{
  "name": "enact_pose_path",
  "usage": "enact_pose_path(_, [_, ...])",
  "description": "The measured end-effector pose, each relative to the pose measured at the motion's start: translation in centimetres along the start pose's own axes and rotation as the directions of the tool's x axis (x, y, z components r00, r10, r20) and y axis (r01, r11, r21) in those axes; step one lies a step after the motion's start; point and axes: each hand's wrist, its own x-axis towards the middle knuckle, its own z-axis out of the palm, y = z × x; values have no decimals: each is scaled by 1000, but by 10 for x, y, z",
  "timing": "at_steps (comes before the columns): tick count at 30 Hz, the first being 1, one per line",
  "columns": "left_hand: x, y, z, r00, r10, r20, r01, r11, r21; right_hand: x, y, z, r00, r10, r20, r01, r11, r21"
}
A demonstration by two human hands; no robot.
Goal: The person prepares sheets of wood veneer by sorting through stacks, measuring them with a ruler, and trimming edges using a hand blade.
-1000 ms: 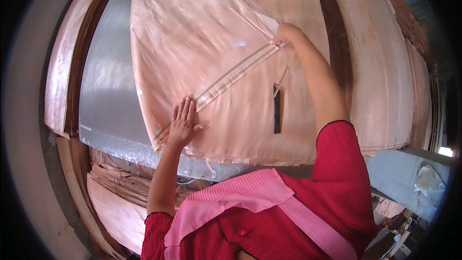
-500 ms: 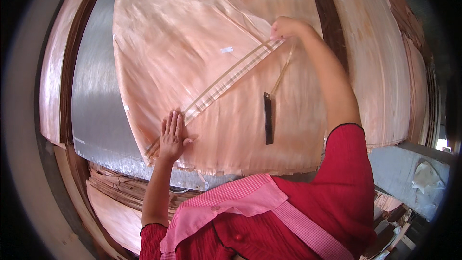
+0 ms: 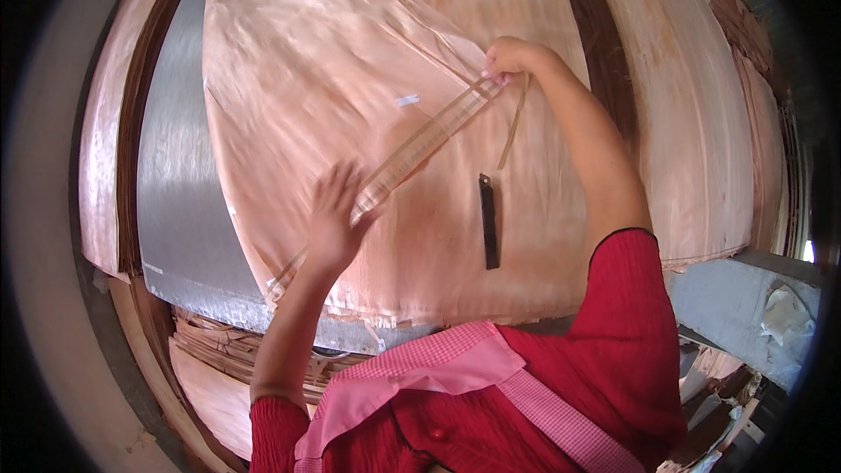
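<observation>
A pale pink wood veneer sheet (image 3: 280, 96) with a wrinkled, folded edge lies over a larger sheet. A tape strip (image 3: 413, 149) runs diagonally along its lower edge. My right hand (image 3: 508, 61) pinches the upper end of this strip. My left hand (image 3: 340, 210), blurred, has fingers spread over the sheet beside the strip's lower part. A thin loose strip (image 3: 513, 127) hangs below my right hand. A black bar-like tool (image 3: 488, 221) with a hole at its top lies on the veneer. A small pale tape piece (image 3: 407, 100) is stuck higher up.
A grey metal plate (image 3: 175, 184) shows left of the veneer. Veneer stacks (image 3: 692, 149) with dark edges flank both sides. A ragged veneer pile (image 3: 210, 359) is below the work surface, and a pale grey ledge (image 3: 736, 298) with crumpled scrap sits at the lower right.
My left hand has lifted and slid up along the strip from the lower corner. The thin loose strip has shifted away from the black tool. My right hand stays at the upper end.
</observation>
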Motion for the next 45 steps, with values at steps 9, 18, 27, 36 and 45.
enact_pose_path(9, [170,49,114,934,355,-51,-350,933,83,-14,-5,4,998,-49,-46,54,991,120])
enact_pose_path(18, [172,49,118,942,334,31,-336,936,110,-10,0,-1,979,-125,-162,70,948,-310])
enact_pose_path(27, [171,55,114,937,348,-17,-345,934,95,-4,-1,7,951,-18,-309,-104,922,-374])
enact_pose_path(36, [172,44,120,937,340,-76,-342,940,-15,-11,4,2,989,59,-134,-51,997,58])
enact_pose_path(45, [172,55,114,951,308,-28,-304,948,97,-24,4,-1,964,-171,-204,168,985,-30])
